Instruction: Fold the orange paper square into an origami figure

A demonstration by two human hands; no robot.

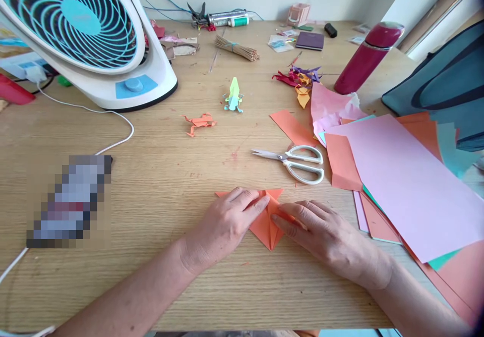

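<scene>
Left hand [229, 219]: pressing, grip unclear | right hand [327, 232]: pinching | orange paper [265, 226]: between them

A head-worn camera looks forward and down — near the table [166, 175].

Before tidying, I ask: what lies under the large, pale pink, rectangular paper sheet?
Under the sheet, orange paper and green paper stick out; whatever its middle covers cannot be seen.
</scene>
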